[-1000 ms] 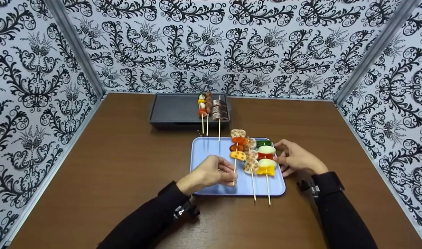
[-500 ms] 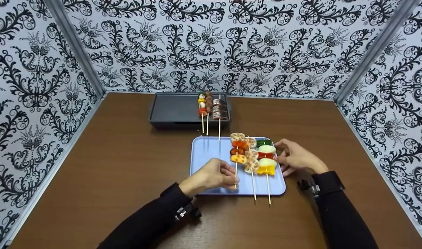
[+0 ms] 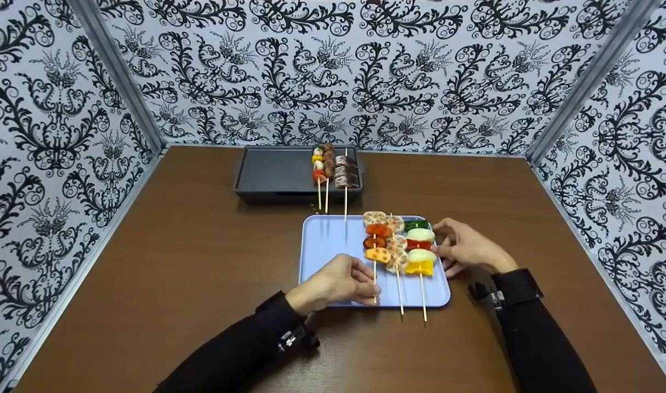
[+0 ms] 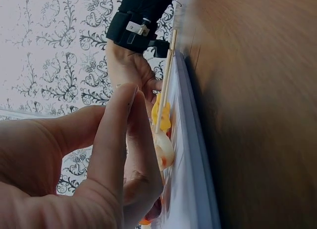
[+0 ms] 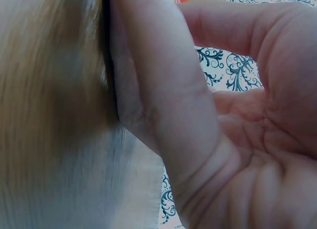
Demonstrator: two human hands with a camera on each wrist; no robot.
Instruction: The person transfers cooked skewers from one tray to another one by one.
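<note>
My left hand (image 3: pixel 338 281) pinches the stick of a skewer (image 3: pixel 377 255) with lotus root, orange-red and yellow-orange pieces, low over the light-blue tray (image 3: pixel 324 245). Right of it on the tray are a lotus-root skewer (image 3: pixel 399 262) and a skewer of green, white, red and yellow pieces (image 3: pixel 419 267); their sticks stick out past the near rim. My right hand (image 3: pixel 472 248) grips the tray's right edge, with the thumb at the rim. In the left wrist view, my left hand's (image 4: pixel 111 155) fingertips meet; the yellow piece (image 4: pixel 161 113) shows beyond them.
Behind the tray stands a dark grey grill plate (image 3: pixel 275 169). On its right side lie a mixed skewer (image 3: pixel 318 165), a brown meatball-like skewer (image 3: pixel 329 162) and a grey-brown skewer (image 3: pixel 346 173), sticks overhanging the front. Patterned walls (image 3: pixel 333 71) enclose the wooden table (image 3: pixel 202 245).
My left hand has moved a little toward me and to the right, bringing its skewer down nearer the tray beside the lotus-root skewer. My right hand has stayed at the tray's edge.
</note>
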